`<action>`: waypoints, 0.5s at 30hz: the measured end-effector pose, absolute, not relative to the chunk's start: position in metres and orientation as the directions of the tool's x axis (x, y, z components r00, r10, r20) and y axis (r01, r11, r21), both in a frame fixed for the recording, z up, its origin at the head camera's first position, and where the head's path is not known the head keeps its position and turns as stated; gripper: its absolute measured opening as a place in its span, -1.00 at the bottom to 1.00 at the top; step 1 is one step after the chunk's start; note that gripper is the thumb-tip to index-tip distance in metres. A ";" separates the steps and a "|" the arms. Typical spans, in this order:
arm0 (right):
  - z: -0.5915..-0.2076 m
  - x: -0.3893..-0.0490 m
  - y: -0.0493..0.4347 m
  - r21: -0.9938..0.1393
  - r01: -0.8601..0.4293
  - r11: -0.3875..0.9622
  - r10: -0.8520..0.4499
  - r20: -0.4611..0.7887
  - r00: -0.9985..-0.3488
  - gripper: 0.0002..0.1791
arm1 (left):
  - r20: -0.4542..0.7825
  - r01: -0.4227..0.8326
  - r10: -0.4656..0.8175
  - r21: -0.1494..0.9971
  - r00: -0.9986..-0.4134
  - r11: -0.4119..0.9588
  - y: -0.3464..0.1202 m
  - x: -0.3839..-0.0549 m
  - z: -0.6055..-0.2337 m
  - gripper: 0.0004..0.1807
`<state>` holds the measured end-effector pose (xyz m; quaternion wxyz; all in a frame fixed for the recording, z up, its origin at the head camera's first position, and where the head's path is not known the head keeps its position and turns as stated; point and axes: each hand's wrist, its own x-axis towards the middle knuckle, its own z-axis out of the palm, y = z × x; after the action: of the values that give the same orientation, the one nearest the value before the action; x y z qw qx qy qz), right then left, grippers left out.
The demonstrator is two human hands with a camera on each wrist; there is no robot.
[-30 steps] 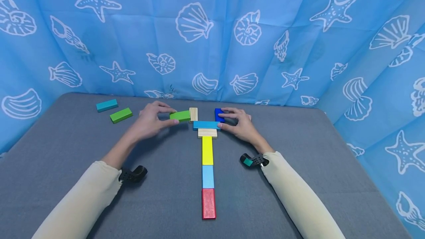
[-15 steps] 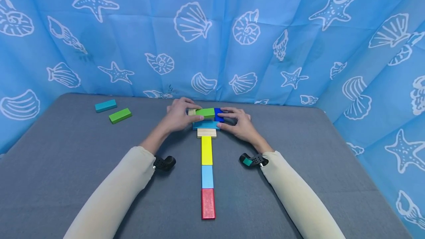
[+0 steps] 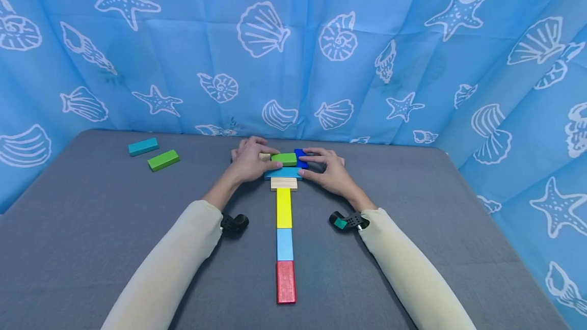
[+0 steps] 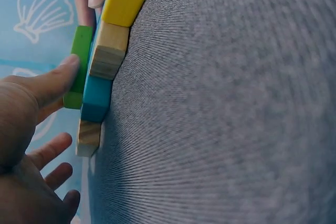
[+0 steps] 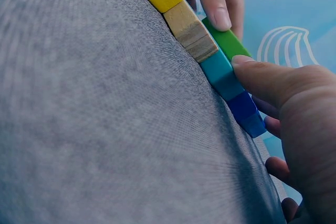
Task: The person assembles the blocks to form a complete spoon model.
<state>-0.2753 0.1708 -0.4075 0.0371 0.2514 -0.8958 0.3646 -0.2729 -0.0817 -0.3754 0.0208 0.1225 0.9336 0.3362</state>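
My left hand (image 3: 252, 159) pinches a green block (image 3: 284, 159) between thumb and fingers. It lies crosswise just behind a teal block (image 3: 283, 173), between a plain wood block (image 3: 264, 157) and a dark blue block (image 3: 300, 157). Whether it rests on them is unclear. With the thumb at the teal block's right end and fingers on the dark blue block, my right hand (image 3: 327, 169) holds that corner. The right wrist view shows its thumb (image 5: 262, 77) near the green block's end. My left hand partly hides the wood block.
A wood block (image 3: 284, 184), then yellow (image 3: 284, 208), light blue (image 3: 284, 244) and red (image 3: 286, 282) blocks run toward me in line. Another teal block (image 3: 143, 146) and green block (image 3: 163, 160) lie back left on the grey table (image 3: 394, 248). A blue curtain (image 3: 192, 50) hangs behind.
My left hand has brought the green block rightward from the left side to behind the teal block, then lowered it slightly. My right hand has stayed in place.
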 end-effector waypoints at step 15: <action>-0.407 -0.275 0.170 -0.639 -0.458 0.618 -0.410 0.236 -0.881 -0.51 | -0.033 0.206 0.276 0.582 -0.961 0.787 -0.082 -0.275 -0.373 -0.55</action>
<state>-0.2747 0.1698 -0.4068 0.0333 0.2414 -0.8987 0.3646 -0.2752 -0.0816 -0.3734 0.0582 0.1278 0.9434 0.3004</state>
